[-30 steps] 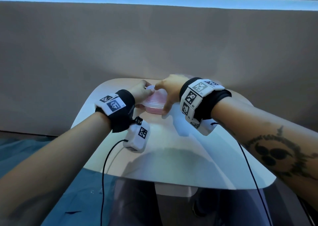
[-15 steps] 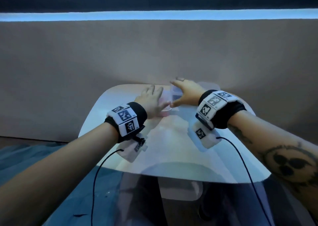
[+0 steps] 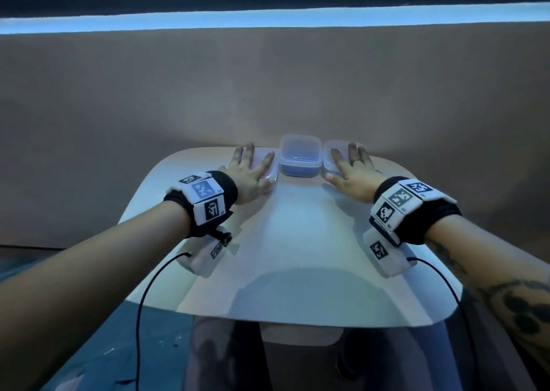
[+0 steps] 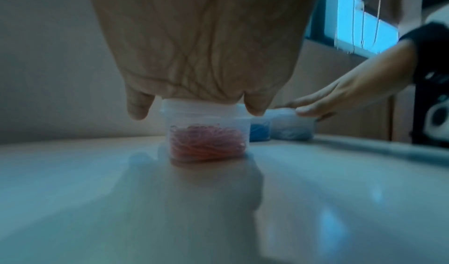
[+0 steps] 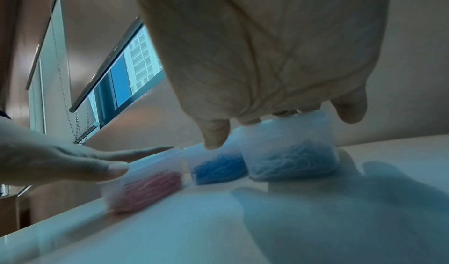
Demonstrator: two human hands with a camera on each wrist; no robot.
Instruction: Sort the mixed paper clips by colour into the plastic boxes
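Boxes stand in a row of three along the far edge of the white table (image 3: 297, 241), each lidded and each holding paper clips of one colour. We identify them from our left: the red-clip box (image 4: 206, 135), the blue-clip box (image 3: 300, 159) in the middle, and the pale-clip box (image 5: 290, 149) on our right (its contents look whitish-blue in this light, and we cannot fix the colour more closely).

Our left hand (image 3: 253, 173) lies flat on the lid of the red-clip box, palm down, fingers straight and spread. The left wrist view shows the palm pressed against the lid, with a finger hanging over each side of it; no finger curls round the box. The red paper clips (image 4: 206, 145) fill the lower part of the box.

Our right hand (image 3: 351, 171) lies the same way on the lid of the pale-clip box, fingers straight and spread, a ring on one of them. Neither hand grasps anything.

The blue-clip box stands untouched between the two hands, just beside its neighbours. In the right wrist view the blue paper clips (image 5: 218, 169) show through its wall.

Each wrist carries a black band with marker tags.
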